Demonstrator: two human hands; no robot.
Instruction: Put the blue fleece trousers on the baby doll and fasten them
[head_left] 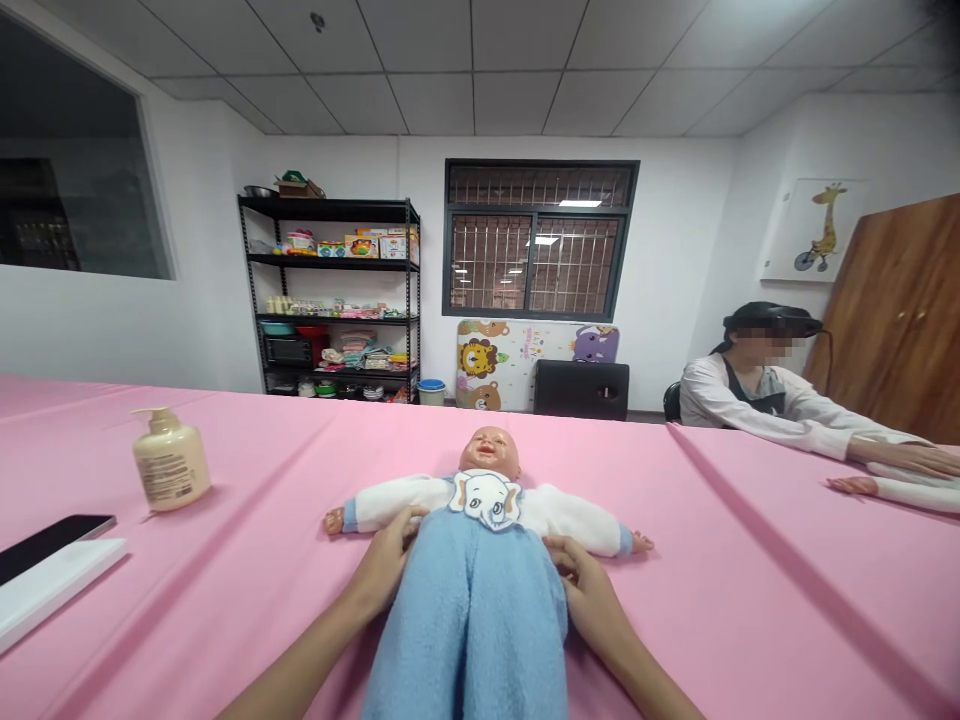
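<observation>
A baby doll (pixel 489 455) lies on its back on the pink tablecloth (pixel 255 580), head away from me and arms spread wide. It wears a light blue fleece suit (pixel 472 610) with white sleeves and an elephant face (pixel 489 500) on the chest. At the doll's left-hand side in the view, my left hand (pixel 391 555) presses against its waist with fingers curled at the cloth. Opposite it, my right hand (pixel 589 585) has its bent fingers against the other side of the waist. Parts of the fingertips are hidden by the suit. The doll's feet lie out of view.
A cream pump bottle (pixel 171 462) stands at the left. Nearer me lie a dark phone (pixel 52 545) and a white box (pixel 60 590). On the right a co-worker (pixel 765 385) in a headset reaches toward another doll's arm (pixel 900 492). Stocked black shelves (pixel 330 262) stand behind the table.
</observation>
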